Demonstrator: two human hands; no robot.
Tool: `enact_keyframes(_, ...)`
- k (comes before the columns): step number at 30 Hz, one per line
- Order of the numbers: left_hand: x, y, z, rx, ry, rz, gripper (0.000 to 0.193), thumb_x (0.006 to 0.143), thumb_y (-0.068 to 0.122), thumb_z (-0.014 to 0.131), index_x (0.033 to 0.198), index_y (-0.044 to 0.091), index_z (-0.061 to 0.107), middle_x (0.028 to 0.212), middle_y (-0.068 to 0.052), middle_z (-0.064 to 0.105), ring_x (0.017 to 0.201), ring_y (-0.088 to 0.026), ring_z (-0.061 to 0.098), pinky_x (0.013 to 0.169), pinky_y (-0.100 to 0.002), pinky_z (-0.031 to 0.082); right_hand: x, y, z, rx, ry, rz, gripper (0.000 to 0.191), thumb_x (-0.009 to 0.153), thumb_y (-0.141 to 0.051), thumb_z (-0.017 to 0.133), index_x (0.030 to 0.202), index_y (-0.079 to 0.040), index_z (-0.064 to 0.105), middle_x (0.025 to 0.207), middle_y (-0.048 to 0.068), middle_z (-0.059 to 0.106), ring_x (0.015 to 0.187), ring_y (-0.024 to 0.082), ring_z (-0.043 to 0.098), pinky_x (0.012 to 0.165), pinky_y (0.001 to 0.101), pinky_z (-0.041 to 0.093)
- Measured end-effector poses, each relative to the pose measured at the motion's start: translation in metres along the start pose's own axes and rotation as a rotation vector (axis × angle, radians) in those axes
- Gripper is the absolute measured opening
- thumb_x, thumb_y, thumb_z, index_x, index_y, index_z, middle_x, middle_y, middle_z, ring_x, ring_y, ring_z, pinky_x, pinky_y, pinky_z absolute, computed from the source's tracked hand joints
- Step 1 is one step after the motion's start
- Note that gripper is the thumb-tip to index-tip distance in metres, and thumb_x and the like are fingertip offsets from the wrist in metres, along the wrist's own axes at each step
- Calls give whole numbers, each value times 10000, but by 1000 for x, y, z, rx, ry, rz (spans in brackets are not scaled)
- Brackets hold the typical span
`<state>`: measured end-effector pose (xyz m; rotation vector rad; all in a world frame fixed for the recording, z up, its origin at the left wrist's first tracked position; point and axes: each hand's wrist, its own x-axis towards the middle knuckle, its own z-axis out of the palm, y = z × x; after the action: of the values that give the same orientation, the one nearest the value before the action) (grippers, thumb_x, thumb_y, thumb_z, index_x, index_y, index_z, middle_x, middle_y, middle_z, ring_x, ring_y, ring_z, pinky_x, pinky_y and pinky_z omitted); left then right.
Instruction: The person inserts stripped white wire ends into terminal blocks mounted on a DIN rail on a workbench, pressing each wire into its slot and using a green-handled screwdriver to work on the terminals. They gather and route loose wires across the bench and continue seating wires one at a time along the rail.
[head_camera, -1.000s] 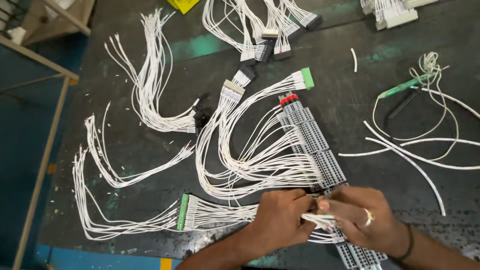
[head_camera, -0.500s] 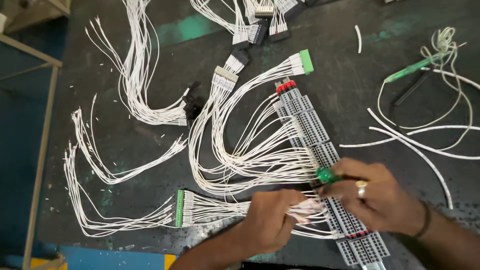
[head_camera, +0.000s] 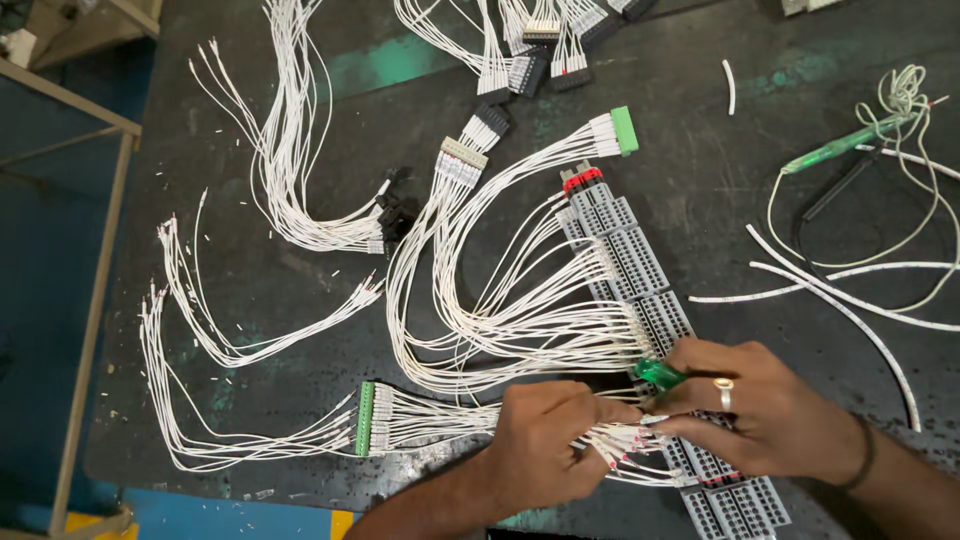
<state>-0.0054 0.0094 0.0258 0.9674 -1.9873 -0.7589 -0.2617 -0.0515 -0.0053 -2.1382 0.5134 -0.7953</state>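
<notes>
- Terminal strip (head_camera: 640, 270): long grey plastic block, ribbed with rows of small square slots, lying slantwise on the bench from upper middle to the lower right edge; red piece at its top end.
- White wires (head_camera: 500, 330): thin, smooth, bundled in sweeping loops, fanning into the strip's left side along its middle.
- Wire ends (head_camera: 620, 445): a loose fan of white tips with small red marks and metal sleeves, lying between the two hands, just left of the strip's lower part.
- Left hand (head_camera: 545, 440): palm down, knuckles up, forearm coming in from the bottom edge; fingers curled and pressed together, pinching the wire ends.
- Right hand (head_camera: 760, 410): palm down over the strip's lower part, ring on one finger, dark band at the wrist; fingers closed around a small screwdriver (head_camera: 660, 374) with a clear green handle, only the handle's end showing at the thumb side.
- Green connector (head_camera: 365, 420): narrow plastic plug left of the left hand, wires running out both sides.
- Second green connector (head_camera: 625, 130): above the strip's top end, on a white bundle.
- Further white bundles with black plugs (head_camera: 400, 215) lie upper left and along the top edge.
- Bench (head_camera: 300, 320): dark, scuffed, worn surface with teal patches, flecked with wire scraps.
- Far right: another green-handled tool (head_camera: 835, 150) among loose white cable loops.
</notes>
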Motion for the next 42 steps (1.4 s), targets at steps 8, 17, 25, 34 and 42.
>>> enact_keyframes(8, -8, 6, 6, 104, -264, 200, 200, 954, 170, 795, 1092, 64, 697, 1002, -66, 747, 784, -200, 723, 663, -333, 574, -3, -16, -16, 244, 229, 42, 347, 925, -46, 656, 1271, -73, 642, 1241, 180, 728, 888, 211, 823, 694, 311, 622)
enact_keyframes(17, -9, 4, 4, 128, -332, 146, 246, 842, 135, 781, 1046, 72, 660, 903, -63, 666, 784, -238, 700, 674, -375, 549, -8, -13, -1, 270, 175, -83, 605, 886, -7, 766, 1433, -46, 509, 1105, 133, 791, 904, 235, 840, 731, 311, 654)
enact_keyframes(25, -10, 3, 15, 168, -340, 99, 266, 799, 142, 793, 1038, 85, 693, 851, -55, 654, 752, -243, 684, 658, -392, 546, -13, -8, 1, 84, 134, -165, 543, 828, -51, 814, 1323, -52, 591, 1057, 159, 745, 824, 249, 793, 637, 325, 611)
enact_keyframes(34, -11, -6, 18, 112, -291, 102, 314, 778, 158, 759, 1073, 80, 682, 977, -60, 669, 861, -264, 686, 730, -392, 563, -40, -42, 33, -23, -127, 346, 300, 870, -234, 909, 1117, -246, 739, 808, 24, 682, 697, 155, 680, 586, 326, 511)
enact_keyframes(42, -9, -6, 26, 254, -381, 186, 332, 755, 132, 759, 1072, 54, 695, 930, -55, 648, 855, -253, 664, 682, -395, 537, -67, -4, 40, -83, 249, -165, 412, 835, -21, 767, 1217, -150, 679, 954, 77, 721, 641, 153, 674, 521, 280, 500)
